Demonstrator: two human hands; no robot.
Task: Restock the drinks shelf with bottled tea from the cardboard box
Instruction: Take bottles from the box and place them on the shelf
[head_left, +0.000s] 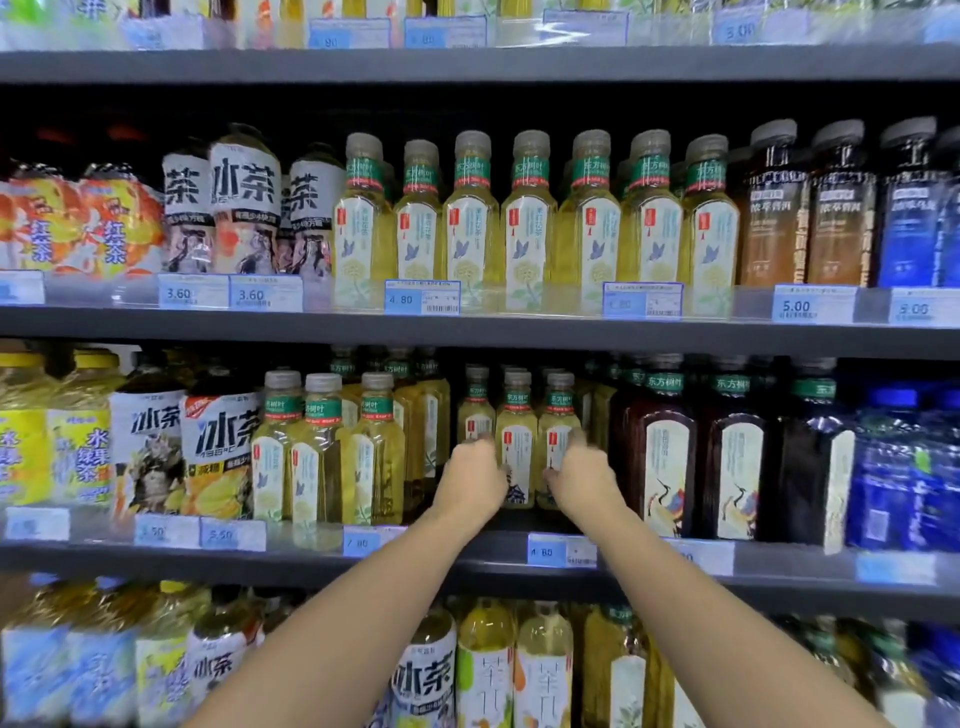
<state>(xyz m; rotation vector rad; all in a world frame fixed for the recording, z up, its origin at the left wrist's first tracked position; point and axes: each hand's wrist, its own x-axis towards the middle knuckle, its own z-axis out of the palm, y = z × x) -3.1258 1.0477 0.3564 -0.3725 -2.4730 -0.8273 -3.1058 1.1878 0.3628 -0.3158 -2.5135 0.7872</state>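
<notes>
Both my arms reach into the middle shelf (493, 564). Three small bottles of yellow tea with green neck bands stand there in a close row: the left one (475, 415), the middle one (517, 441) and the right one (560, 421). My left hand (475, 475) curls around the lower part of the left bottle. My right hand (582, 475) curls around the lower part of the right bottle. The middle bottle shows between the hands. The cardboard box is out of view.
Taller yellow tea bottles (322, 452) stand left of my hands, dark tea bottles (665, 447) to the right. The shelf above holds a full row of the same yellow tea (530, 218). Price tags (561, 551) line the shelf edges. More bottles fill the shelf below.
</notes>
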